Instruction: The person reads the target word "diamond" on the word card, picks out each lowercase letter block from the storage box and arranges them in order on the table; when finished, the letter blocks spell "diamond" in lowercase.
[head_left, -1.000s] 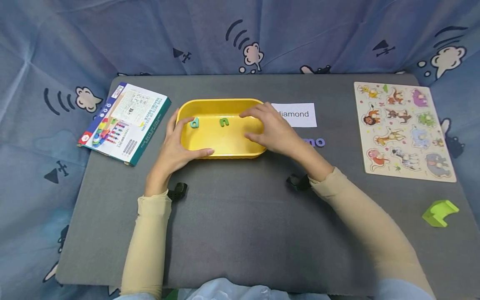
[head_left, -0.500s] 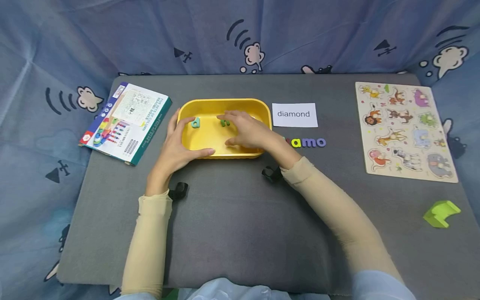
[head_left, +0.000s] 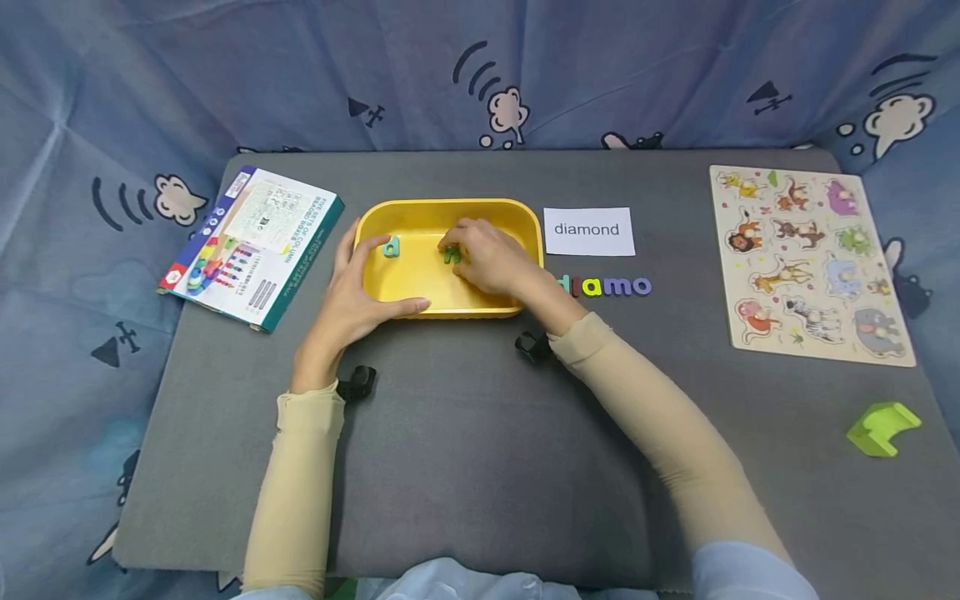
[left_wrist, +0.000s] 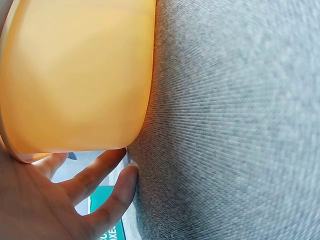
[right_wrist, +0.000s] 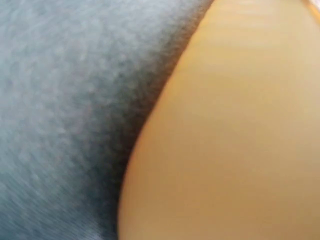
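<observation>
In the head view, a yellow tray (head_left: pixel 420 310) sits on the grey table. My left hand (head_left: pixel 352 292) grips its left end, thumb along the front rim and fingers round the side; the left wrist view shows those fingers (left_wrist: pixel 107 167) against the tray's outer wall. Inside the tray, my right hand (head_left: pixel 491 258) pinches a green letter n (head_left: pixel 452 255), partly covered by its fingers. Left of that lies a teal letter d (head_left: pixel 391 247), near the left fingertips. Only the tray's wall (right_wrist: pixel 220 140) and the table appear in the right wrist view; the right hand is out of its sight.
A white card (head_left: pixel 588 232) printed "diamond" lies right of the tray. Below it, a row of coloured letters (head_left: pixel 618 287) reads "diamo". A boxed toy (head_left: pixel 251 246) lies at left, an animal puzzle board (head_left: pixel 813 262) at right, and a green block (head_left: pixel 882 428) nearer the front.
My right hand has moved left from the tray's right end to the green letter n, and its fingers have closed on it. The left hand stays at the tray's left end.
</observation>
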